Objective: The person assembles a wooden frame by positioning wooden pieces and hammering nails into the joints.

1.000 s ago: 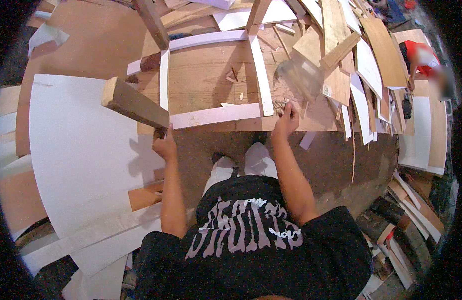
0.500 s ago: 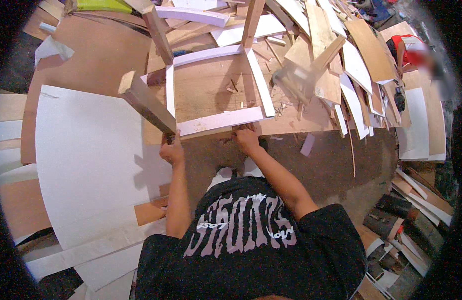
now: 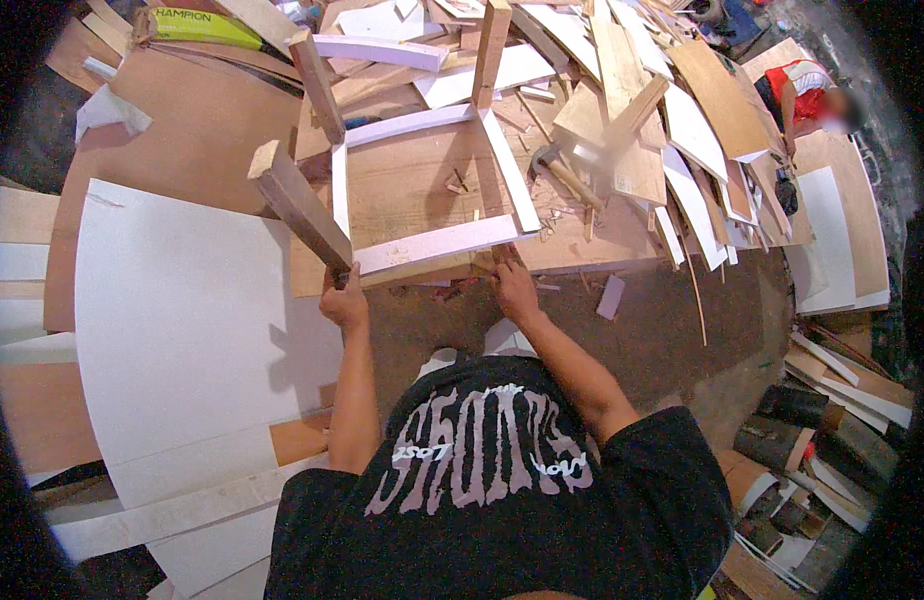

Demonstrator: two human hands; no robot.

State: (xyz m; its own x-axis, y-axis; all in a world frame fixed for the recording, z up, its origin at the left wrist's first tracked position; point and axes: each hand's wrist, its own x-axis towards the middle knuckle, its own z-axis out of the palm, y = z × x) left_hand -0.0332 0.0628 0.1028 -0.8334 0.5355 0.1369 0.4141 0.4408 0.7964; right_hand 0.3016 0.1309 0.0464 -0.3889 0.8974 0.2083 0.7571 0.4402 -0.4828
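The upturned wooden frame (image 3: 422,190) rests on a brown board (image 3: 582,230), legs skyward. At its near-left corner the left hand (image 3: 344,300) grasps a leg base; at the near rail's right end the right hand (image 3: 514,288) pinches the edge. Uneven lifting could probably rack its joints.

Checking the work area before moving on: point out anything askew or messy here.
The wooden frame stands legs-up, gripped by left hand and right hand. Wood offcuts lie heaped, and a hammer lies among them.
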